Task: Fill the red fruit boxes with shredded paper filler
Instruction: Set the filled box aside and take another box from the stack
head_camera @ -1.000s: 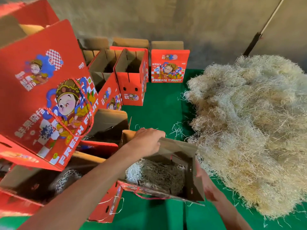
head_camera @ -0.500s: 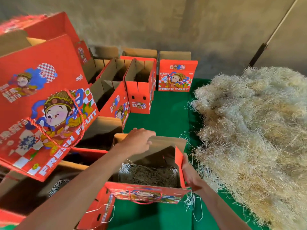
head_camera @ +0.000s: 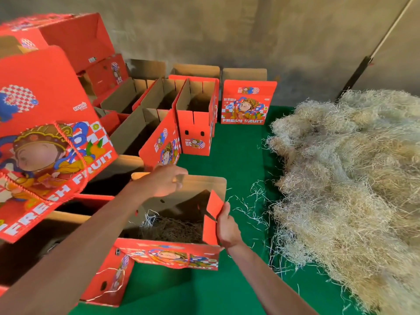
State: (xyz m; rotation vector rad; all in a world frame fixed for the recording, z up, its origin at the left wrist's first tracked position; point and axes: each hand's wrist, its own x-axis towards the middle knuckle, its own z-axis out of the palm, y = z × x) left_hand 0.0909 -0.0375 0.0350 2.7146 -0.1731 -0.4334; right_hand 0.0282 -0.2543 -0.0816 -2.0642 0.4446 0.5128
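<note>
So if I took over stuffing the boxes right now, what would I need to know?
Left hand grips the back flap of the near box. Right hand pinches its red side flap.
The box stands on the green table with some shredded paper inside.
The big filler pile lies to the right.
Left: the open boxes behind look unfilled, though their bottoms are dark.

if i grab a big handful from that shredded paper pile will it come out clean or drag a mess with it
The shredded paper pile is probably light and springy, being loose and airy. Its strands look tangled, so a handful likely drags extras. Stray strands on the green table suggest it sheds.
</note>
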